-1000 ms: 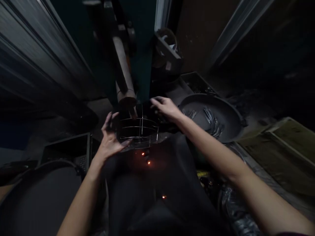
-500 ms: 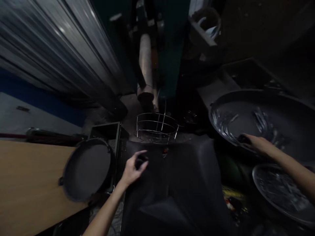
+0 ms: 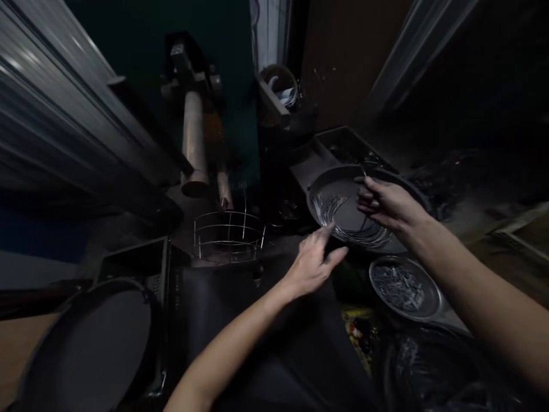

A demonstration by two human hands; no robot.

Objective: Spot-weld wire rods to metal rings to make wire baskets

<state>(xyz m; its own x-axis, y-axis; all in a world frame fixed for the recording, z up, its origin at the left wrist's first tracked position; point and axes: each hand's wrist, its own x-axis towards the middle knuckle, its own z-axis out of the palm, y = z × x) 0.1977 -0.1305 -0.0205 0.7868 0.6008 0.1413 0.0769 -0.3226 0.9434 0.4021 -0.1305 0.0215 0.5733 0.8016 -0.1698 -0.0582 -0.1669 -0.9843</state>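
Note:
My right hand (image 3: 381, 203) is over a large dark round pan (image 3: 349, 177), its fingers pinched on a thin curved wire (image 3: 364, 170). Bundles of curved metal wires (image 3: 364, 236) lie along the near and left side of that pan. Beside the pan's near left edge, my left hand (image 3: 315, 257) has its fingers and thumb apart and holds nothing. To the left, a round wire frame (image 3: 229, 242) of thin rods stands below the tip of a machine arm, with one upright rod rising above its hoops.
A machine with a thick metal cylinder (image 3: 194, 137) stands ahead. At right, a smaller round tray (image 3: 405, 289) holds short metal pieces. Another dark pan (image 3: 103, 343) lies at lower left, by a dark crate (image 3: 165, 263). A basket (image 3: 278, 86) stands behind.
The view has swung right. My right hand has risen from the wires in the pan with a wire between its fingers. My left hand has moved right, towards the pan.

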